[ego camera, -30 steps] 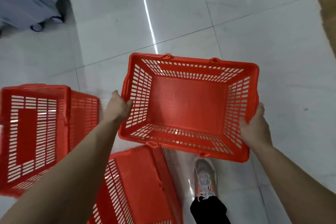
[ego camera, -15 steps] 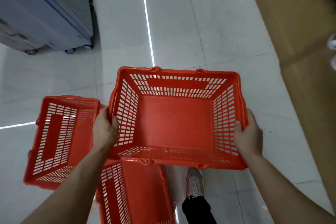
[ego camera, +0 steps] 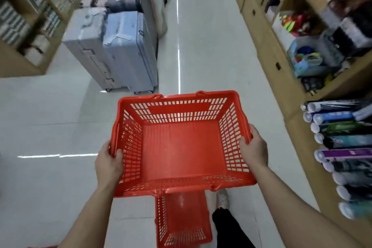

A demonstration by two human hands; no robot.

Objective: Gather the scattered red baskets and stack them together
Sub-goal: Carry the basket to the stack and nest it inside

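I hold an empty red plastic basket (ego camera: 182, 147) level in front of me, above the floor. My left hand (ego camera: 108, 164) grips its left rim, thumb over the edge. My right hand (ego camera: 254, 149) grips its right rim the same way. A second red basket (ego camera: 182, 221) lies on the floor below the held one, partly hidden by it. A sliver of red shows at the bottom left edge of the view.
A shop aisle of pale tiles (ego camera: 201, 46) runs ahead. Light blue suitcases (ego camera: 120, 50) stand on the left beside wooden shelving (ego camera: 24, 26). Stocked shelves (ego camera: 322, 56) and rolled tubes (ego camera: 342, 147) line the right. My shoe (ego camera: 222, 199) is under the basket.
My view has lifted from the floor to the aisle. The held basket stays in both hands. The left floor basket has dropped out of sight; only one remains below.
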